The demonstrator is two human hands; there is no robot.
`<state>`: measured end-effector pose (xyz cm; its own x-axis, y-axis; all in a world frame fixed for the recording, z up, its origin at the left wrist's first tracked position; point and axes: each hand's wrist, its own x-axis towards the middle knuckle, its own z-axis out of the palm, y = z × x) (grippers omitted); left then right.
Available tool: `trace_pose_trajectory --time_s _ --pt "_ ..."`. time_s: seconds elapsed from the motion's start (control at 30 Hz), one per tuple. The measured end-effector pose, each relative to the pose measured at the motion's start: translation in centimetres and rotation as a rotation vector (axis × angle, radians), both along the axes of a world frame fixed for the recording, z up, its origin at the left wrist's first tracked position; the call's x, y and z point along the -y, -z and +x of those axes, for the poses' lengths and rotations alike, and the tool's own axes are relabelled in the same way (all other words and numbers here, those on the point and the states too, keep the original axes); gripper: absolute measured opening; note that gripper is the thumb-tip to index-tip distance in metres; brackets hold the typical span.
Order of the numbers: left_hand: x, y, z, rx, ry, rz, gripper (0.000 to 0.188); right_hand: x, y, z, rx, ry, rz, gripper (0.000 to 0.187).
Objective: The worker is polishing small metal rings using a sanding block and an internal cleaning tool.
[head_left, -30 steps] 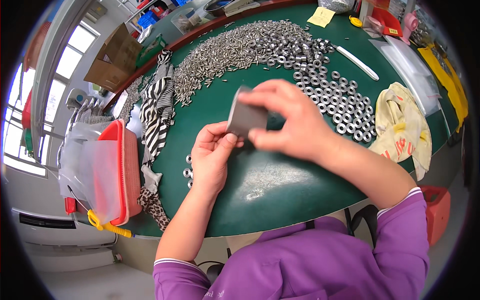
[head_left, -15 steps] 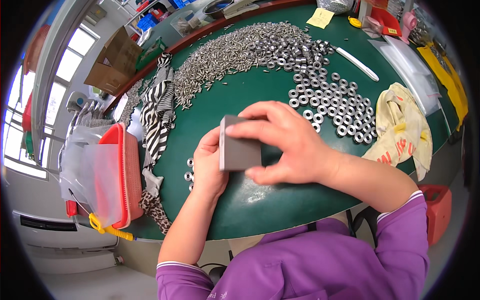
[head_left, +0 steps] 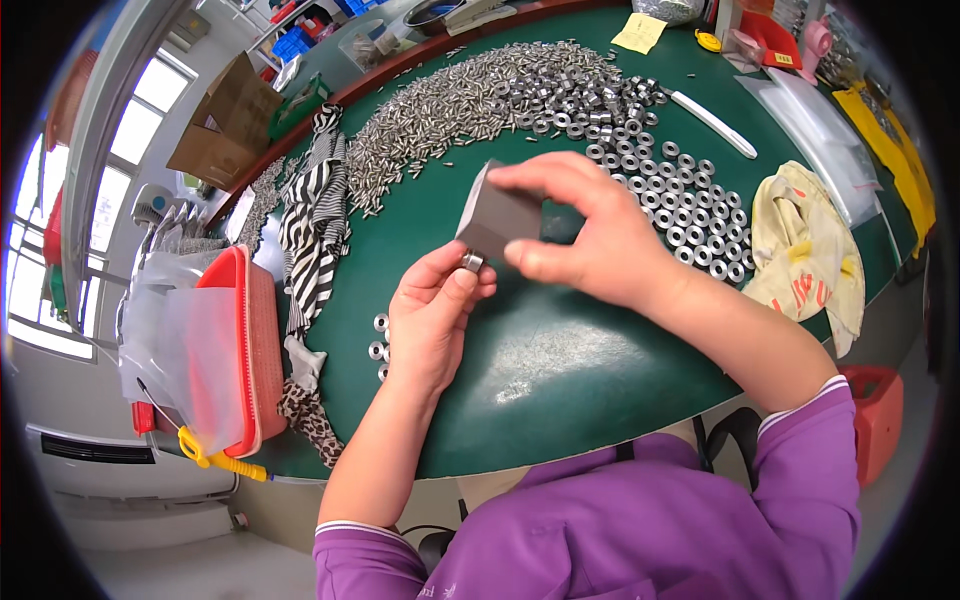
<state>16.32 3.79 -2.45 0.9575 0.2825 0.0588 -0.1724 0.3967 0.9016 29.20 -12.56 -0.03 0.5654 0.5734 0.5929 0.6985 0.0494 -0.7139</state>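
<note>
The left hand (head_left: 430, 315) is raised above the green counter (head_left: 570, 375), its thumb and fingers pinched on a small metal ring (head_left: 472, 260) held at the fingertips. The right hand (head_left: 612, 235) grasps a gray block (head_left: 500, 217), the thumb on the near side and the fingers over its far upper edge. The block is tilted in the air, its lower corner right at the ring; whether the two touch is hard to tell. Near the left wrist, a few loose rings (head_left: 377, 351) lie on the counter, partly hidden by the hand. Beyond the right forearm, many metal rings (head_left: 692, 212) lie flat, close together, holes up. Farther back they run into a jumbled pile of rings (head_left: 595, 100), which adjoins a broad, curving heap of small metal pins (head_left: 430, 125). A white stick-shaped tool (head_left: 715, 127) lies just right of the pile, with a yellow note (head_left: 640, 33) behind it. On the right side, a pale yellow cloth (head_left: 800, 235) with red markings is crumpled near the rings, and clear plastic bags (head_left: 822, 150) lie beyond it. To the left of the pins, a black-and-white striped cloth (head_left: 308, 235) stretches toward the near edge, where a leopard-print cloth (head_left: 310, 425) lies. Beside these stands a red basket (head_left: 265, 350) with a translucent plastic bag (head_left: 190, 345) over its outer side, and a yellow-handled tool (head_left: 215, 455) lies at its foot.
</note>
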Motion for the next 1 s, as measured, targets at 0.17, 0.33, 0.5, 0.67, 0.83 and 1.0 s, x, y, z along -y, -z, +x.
trace_pose_trajectory --time_s 0.17,0.33,0.5,0.67,0.83,1.0 --pt "0.1 -0.2 -0.2 -0.05 -0.058 0.003 0.029 0.3 -0.8 -3.2 0.244 -0.162 0.006 0.054" --pt "0.6 -0.6 -0.2 -0.001 -0.019 0.025 0.031 -0.2 0.5 1.3 0.172 0.195 -0.077 0.048" --pt "0.0 -0.3 -0.3 -0.001 0.013 -0.089 0.037 0.6 -0.2 0.0 -0.077 0.0 -0.08 0.052" --pt "-0.1 -0.2 0.0 -0.08 0.012 -0.076 0.038 0.3 0.3 -0.5 0.003 0.006 -0.014 0.05" --pt "0.1 0.0 -0.1 -0.045 -0.036 -0.017 0.034 0.3 -0.6 -2.6 0.219 -0.075 -0.011 0.051" --pt "0.4 0.0 0.1 -0.016 -0.012 0.014 0.03 0.0 -0.1 -1.1 0.126 0.03 0.001 0.049"
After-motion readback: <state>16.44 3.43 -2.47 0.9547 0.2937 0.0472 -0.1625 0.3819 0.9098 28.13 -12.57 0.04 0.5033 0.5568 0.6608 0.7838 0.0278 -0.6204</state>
